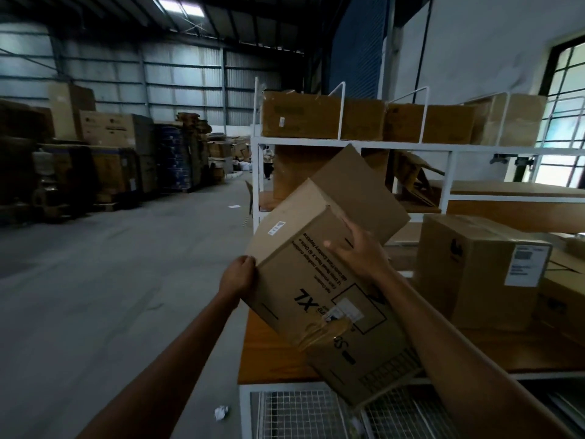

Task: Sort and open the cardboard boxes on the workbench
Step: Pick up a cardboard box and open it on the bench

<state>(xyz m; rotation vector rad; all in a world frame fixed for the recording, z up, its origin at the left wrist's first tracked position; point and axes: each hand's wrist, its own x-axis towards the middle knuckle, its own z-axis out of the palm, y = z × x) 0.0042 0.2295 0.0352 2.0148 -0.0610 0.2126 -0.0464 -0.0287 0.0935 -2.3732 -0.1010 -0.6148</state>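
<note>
A brown cardboard box [316, 274] is held tilted in the centre of the frame, over the left end of the wooden worktop [269, 359], with its near end low and its far end raised toward the upper right. On its broad upper face black print is seen upside down: a large "XL", several lines of small text, an outlined rectangle and a grid pattern near the lower end. A torn white label [345, 308] and crumpled brown tape are stuck across that face, and a small white sticker [276, 227] is set on the adjoining left face. At the raised end a flap [357, 191] stands open. The box's lower left corner is clasped by the left grip [241, 274], its fingers curled round the edge. The right grip [359, 253] is laid flat on the printed face, fingers stretched out and thumb spread, with nothing enclosed. A sealed box [468, 274] with a white label is stood on the worktop at the right of the frame, apart from the held one. More boxes [300, 115] are kept on the white shelf [348, 143] behind.
</note>
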